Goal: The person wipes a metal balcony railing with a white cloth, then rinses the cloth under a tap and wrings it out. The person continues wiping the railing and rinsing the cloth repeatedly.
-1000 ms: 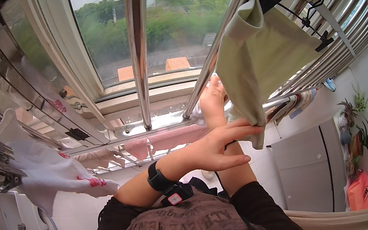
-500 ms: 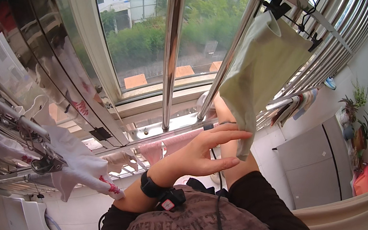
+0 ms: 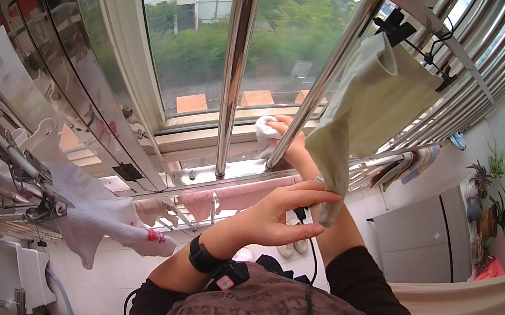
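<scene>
My right hand reaches between the metal bars to the window's lower frame. Its fingers are closed on a crumpled white cloth, pressed close to the frame. My left hand, with a black band at the wrist, is open in front of my right forearm. Its fingers and thumb are stretched out and apart, at the lower tip of a pale green, sock-like garment; whether they touch it I cannot tell. The garment hangs from a black clip and partly covers my right arm.
Upright metal bars stand before the window. White laundry hangs from a clip rack on the left. Below are a pink towel and white shoes. A grey cabinet with plants stands at the right. A black cable hangs before me.
My right hand, hidden behind the garment before, now shows at the window frame, further left, with the white cloth. My left hand has shifted slightly left and down. The view has moved a little.
</scene>
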Demonstrator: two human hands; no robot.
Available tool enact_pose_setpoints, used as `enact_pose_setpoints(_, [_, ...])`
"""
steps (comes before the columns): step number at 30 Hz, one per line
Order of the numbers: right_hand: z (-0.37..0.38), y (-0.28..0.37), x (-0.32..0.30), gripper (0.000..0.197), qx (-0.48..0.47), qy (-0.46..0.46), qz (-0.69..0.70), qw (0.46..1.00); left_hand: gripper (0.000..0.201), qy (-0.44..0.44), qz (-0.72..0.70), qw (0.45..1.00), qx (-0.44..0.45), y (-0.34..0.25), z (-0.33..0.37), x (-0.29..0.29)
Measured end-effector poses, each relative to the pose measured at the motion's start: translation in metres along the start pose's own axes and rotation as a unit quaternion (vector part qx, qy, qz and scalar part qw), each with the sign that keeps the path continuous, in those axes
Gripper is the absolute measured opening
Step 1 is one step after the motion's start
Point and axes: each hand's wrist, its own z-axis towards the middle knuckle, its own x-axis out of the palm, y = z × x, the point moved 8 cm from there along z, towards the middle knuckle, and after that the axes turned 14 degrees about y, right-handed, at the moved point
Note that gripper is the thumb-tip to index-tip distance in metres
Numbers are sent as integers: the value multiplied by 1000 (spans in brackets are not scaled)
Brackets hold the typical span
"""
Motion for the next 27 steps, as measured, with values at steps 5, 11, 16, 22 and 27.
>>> enact_pose_setpoints(5, [-71,49,-9,40,52,-58,46,996,47,-23,38,999,19,4,2,1])
enact_pose_setpoints(11, [-105,125,-9,46,65,-70,11,995,46,-20,14,1000,7,5,-1,7])
enact_pose_setpoints(16, [-50,126,24,51,77,-89,29,993,44,-43,36,998,12,-6,-15,4])
enact_pose_setpoints(22, [-20,99,44,59,230,-180,103,951,49,-54,42,997,-35,-17,-52,-8])
enact_pose_setpoints(27, [-15,104,29,63,394,-164,15,904,52,-39,28,999,-20,-24,-86,-17])
